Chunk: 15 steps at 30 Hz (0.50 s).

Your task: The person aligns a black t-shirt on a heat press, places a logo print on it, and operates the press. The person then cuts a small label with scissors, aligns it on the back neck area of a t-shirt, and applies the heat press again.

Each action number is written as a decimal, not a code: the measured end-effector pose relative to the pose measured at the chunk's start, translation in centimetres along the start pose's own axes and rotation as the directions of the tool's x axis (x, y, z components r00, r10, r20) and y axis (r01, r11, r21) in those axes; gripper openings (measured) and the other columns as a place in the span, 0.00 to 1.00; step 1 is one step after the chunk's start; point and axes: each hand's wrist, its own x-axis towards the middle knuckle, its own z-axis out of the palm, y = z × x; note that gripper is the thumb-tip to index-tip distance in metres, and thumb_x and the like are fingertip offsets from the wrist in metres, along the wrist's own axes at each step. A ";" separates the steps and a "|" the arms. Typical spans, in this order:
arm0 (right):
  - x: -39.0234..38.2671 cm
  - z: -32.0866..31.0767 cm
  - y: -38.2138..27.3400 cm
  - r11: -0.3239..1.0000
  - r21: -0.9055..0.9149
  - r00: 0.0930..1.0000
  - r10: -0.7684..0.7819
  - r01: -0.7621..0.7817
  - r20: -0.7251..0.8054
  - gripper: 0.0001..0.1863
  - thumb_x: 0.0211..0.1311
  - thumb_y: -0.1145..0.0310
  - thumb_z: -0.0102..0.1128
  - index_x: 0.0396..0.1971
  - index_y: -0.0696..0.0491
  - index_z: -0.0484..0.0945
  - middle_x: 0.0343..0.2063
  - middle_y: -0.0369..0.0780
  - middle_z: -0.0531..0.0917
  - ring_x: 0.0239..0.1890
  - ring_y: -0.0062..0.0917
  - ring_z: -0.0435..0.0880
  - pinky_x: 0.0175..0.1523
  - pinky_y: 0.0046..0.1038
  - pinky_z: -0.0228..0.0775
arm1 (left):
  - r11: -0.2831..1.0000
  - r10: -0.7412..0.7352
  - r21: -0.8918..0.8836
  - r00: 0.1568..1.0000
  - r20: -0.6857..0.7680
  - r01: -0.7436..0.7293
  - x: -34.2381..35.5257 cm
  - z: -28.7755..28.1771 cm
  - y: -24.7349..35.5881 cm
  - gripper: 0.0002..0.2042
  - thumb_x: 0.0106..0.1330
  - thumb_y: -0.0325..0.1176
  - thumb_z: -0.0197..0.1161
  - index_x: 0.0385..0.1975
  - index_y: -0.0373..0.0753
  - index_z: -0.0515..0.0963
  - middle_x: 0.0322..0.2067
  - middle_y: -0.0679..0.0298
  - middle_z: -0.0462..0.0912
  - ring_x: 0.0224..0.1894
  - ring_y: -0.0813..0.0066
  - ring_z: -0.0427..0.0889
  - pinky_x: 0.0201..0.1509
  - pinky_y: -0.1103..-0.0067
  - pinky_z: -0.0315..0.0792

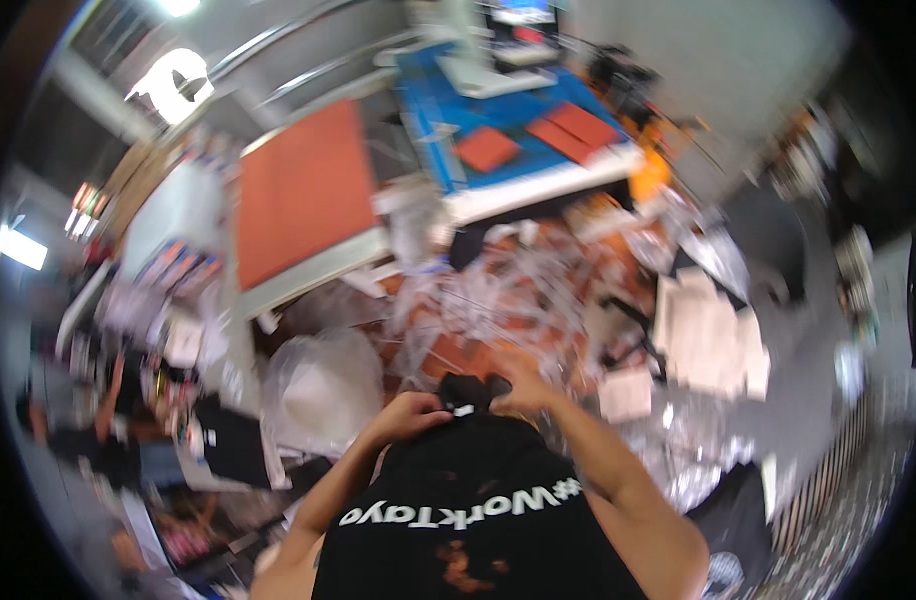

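Note:
A small piece of black cloth [466,388] with a white patch is between my two hands, in front of my body. My left hand [418,413] closes its fingers on the cloth's left side. On the other side my right hand [521,382] grips it too, though motion smears those fingers. Below, the black shirt [448,460] with white lettering covers my torso, and the held cloth blends into it, so where one ends is hard to see.
Crumpled clear plastic [498,290] litters the floor ahead. Beyond are a red-topped table [308,200] and a machine with a blue bed [428,110] bearing red pads. At left sits a plastic-wrapped white bundle [328,400]; at right, beige sheets [703,335]. People [108,420] are at far left.

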 end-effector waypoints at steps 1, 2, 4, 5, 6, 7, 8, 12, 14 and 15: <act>1.0 1.8 -3.2 0.987 -0.089 0.988 -0.125 0.133 0.094 0.46 0.41 0.58 0.78 0.66 0.40 0.69 0.71 0.44 0.60 0.73 0.47 0.56 0.73 0.48 0.51 | 0.999 0.011 0.036 0.999 0.051 -0.013 0.6 -1.0 1.5 0.15 0.65 0.43 0.66 0.32 0.35 0.82 0.26 0.57 0.83 0.29 0.71 0.80 0.34 0.72 0.72; 2.6 3.7 -4.5 0.923 -0.226 0.950 -0.290 0.310 0.120 0.39 0.44 0.61 0.76 0.61 0.42 0.73 0.65 0.45 0.68 0.67 0.44 0.64 0.67 0.46 0.58 | 0.978 0.148 0.140 0.986 0.075 -0.157 1.1 -2.1 2.2 0.15 0.65 0.44 0.66 0.32 0.35 0.82 0.27 0.54 0.82 0.28 0.63 0.80 0.35 0.69 0.72; 5.1 5.4 -6.8 0.873 -0.169 0.882 -0.421 0.457 0.209 0.27 0.49 0.67 0.71 0.53 0.47 0.78 0.53 0.46 0.78 0.56 0.40 0.76 0.57 0.42 0.68 | 0.970 0.153 0.187 0.988 0.022 -0.154 0.3 -4.9 3.8 0.15 0.64 0.45 0.67 0.32 0.37 0.81 0.25 0.53 0.82 0.27 0.60 0.80 0.34 0.67 0.73; 5.4 5.2 -8.7 0.917 -0.012 0.890 -0.383 0.398 0.247 0.22 0.51 0.68 0.69 0.50 0.49 0.79 0.47 0.47 0.81 0.49 0.38 0.80 0.52 0.39 0.70 | 0.944 0.197 0.273 0.980 -0.017 -0.185 -0.1 -6.8 3.8 0.14 0.64 0.44 0.67 0.32 0.38 0.80 0.23 0.56 0.82 0.25 0.61 0.80 0.32 0.67 0.73; 5.6 4.4 -10.3 0.945 0.129 0.902 -0.326 0.301 0.282 0.18 0.53 0.70 0.67 0.46 0.51 0.80 0.41 0.47 0.84 0.43 0.37 0.83 0.47 0.37 0.73 | 0.938 0.195 0.313 0.973 -0.126 -0.147 -0.9 -9.3 4.7 0.16 0.63 0.44 0.67 0.39 0.37 0.80 0.30 0.52 0.83 0.30 0.56 0.81 0.37 0.66 0.74; 5.4 3.0 -12.3 0.951 0.110 0.903 -0.308 0.288 0.298 0.16 0.54 0.71 0.66 0.45 0.52 0.80 0.36 0.47 0.84 0.39 0.35 0.83 0.44 0.35 0.72 | 0.930 0.199 0.349 0.955 -0.219 -0.114 -2.1 -12.2 6.3 0.20 0.62 0.44 0.67 0.46 0.36 0.79 0.37 0.49 0.84 0.34 0.51 0.82 0.42 0.65 0.75; 5.4 1.6 -15.0 0.956 0.097 0.902 -0.294 0.278 0.315 0.15 0.55 0.72 0.64 0.44 0.54 0.80 0.31 0.47 0.83 0.34 0.34 0.83 0.41 0.34 0.72 | 0.925 0.258 0.364 0.885 -0.388 -0.111 -3.3 -15.1 8.0 0.22 0.63 0.40 0.66 0.54 0.38 0.70 0.39 0.51 0.83 0.36 0.56 0.82 0.44 0.67 0.75; 8.0 0.2 -18.5 0.964 -0.145 0.917 -0.155 0.221 0.367 0.12 0.59 0.67 0.64 0.41 0.57 0.79 0.28 0.49 0.84 0.29 0.41 0.83 0.38 0.38 0.73 | 0.791 0.596 0.445 0.365 -0.715 -0.420 -7.2 -26.5 19.1 0.38 0.67 0.32 0.62 0.74 0.44 0.48 0.47 0.58 0.83 0.43 0.73 0.82 0.50 0.73 0.75; 9.0 -0.5 -24.1 0.870 -0.444 0.905 -0.003 0.212 0.425 0.15 0.60 0.63 0.65 0.41 0.58 0.79 0.28 0.50 0.83 0.32 0.45 0.83 0.40 0.40 0.73 | 0.677 0.728 0.544 0.339 -0.596 -0.496 -8.3 -29.2 22.1 0.30 0.65 0.36 0.66 0.66 0.43 0.62 0.51 0.60 0.82 0.45 0.71 0.82 0.52 0.73 0.76; 9.2 -0.3 -25.3 0.879 -0.394 0.891 -0.072 0.269 0.448 0.15 0.60 0.63 0.65 0.40 0.58 0.78 0.28 0.50 0.83 0.32 0.46 0.82 0.40 0.40 0.73 | 0.608 0.794 0.618 0.364 -0.488 -0.498 -8.5 -30.0 22.9 0.25 0.63 0.38 0.69 0.60 0.43 0.72 0.53 0.60 0.81 0.46 0.68 0.83 0.53 0.71 0.76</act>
